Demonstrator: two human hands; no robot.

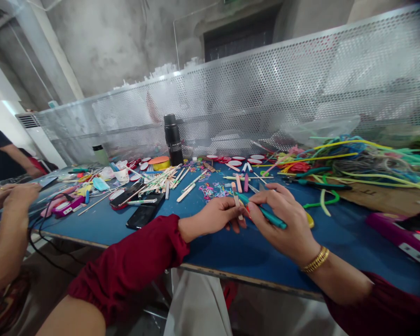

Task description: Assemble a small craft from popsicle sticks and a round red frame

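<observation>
My left hand [213,218] is closed in a pinch on a pale craft stick [236,200], held just above the blue table [231,252]. My right hand [283,219] is curled round a teal-handled tool [266,213], whose tip meets the stick near my left fingertips. A gold bangle sits on my right wrist. Both arms wear dark red sleeves. More coloured sticks [241,182] lie just behind my hands.
A black flask [173,139] stands at the back by a perforated metal screen. Phones [140,215], wooden sticks [161,179] and small discs litter the left half. Coloured cords [353,163] pile at the right. Another person's hands [10,193] work at the left edge.
</observation>
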